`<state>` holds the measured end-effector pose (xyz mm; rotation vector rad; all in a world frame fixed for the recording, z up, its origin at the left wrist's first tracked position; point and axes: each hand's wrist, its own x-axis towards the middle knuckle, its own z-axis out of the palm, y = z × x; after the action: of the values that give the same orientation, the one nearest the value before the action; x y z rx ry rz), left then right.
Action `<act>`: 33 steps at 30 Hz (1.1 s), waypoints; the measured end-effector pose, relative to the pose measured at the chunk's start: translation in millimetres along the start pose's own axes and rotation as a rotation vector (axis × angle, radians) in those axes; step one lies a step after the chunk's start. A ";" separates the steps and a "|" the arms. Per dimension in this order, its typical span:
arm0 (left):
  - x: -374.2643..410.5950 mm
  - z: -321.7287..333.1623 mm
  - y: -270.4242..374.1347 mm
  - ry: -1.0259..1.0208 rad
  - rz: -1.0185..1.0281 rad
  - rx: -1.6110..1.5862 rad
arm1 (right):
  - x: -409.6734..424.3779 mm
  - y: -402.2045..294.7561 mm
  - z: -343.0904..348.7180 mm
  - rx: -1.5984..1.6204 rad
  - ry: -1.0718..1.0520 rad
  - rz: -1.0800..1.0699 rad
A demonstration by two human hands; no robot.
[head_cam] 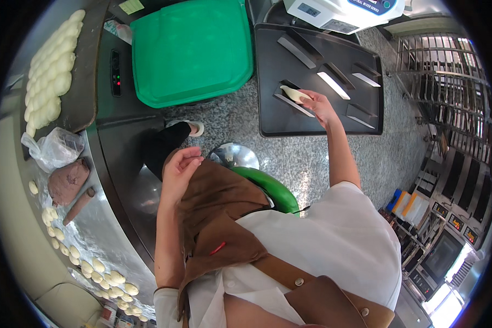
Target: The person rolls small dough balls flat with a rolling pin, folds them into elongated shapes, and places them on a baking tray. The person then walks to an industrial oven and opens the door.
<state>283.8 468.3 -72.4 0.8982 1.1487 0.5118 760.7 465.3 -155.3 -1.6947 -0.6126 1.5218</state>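
My right hand [322, 108] holds a pale, tapered piece of dough [291, 93] between thumb and fingers. The dough is over a narrow metal mould [294, 105] on a black baking tray [285, 129]; whether it touches the mould I cannot tell. Several similar moulds stand on the tray, among them one in the middle [334, 85] and one at the far side [297, 51]. Above my lap, my left hand [181, 174] holds nothing, its fingers loosely bent and apart from the thumb. The brown apron [221, 190] lies just below it.
Left of me, a metal worktop [106, 242] bears several small dough pieces [98, 265], brown dough [68, 182], a brown dough roll [79, 206] and a plastic bag [57, 148]. Joined dough balls [51, 76] lie beyond. A green plastic lid [192, 49], white mixer [332, 16] and metal rack [438, 78] stand around.
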 end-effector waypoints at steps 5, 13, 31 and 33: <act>-0.7 0.5 -5.0 0.002 -0.009 0.051 | 9.2 28.2 -3.5 -0.111 0.147 0.007; 0.2 2.8 -9.3 -0.015 -0.006 0.004 | -12.3 9.3 18.0 0.096 0.198 -0.055; -6.4 7.1 -9.2 -0.017 -0.047 0.038 | 13.5 86.9 -14.6 -0.177 0.674 0.005; -7.5 6.6 -9.8 -0.022 -0.050 0.035 | 2.7 82.6 -15.7 -0.256 0.701 0.028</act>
<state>286.4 454.9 -75.3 0.9008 1.1607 0.4411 765.2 415.0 -222.4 -2.2675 -0.4107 0.7863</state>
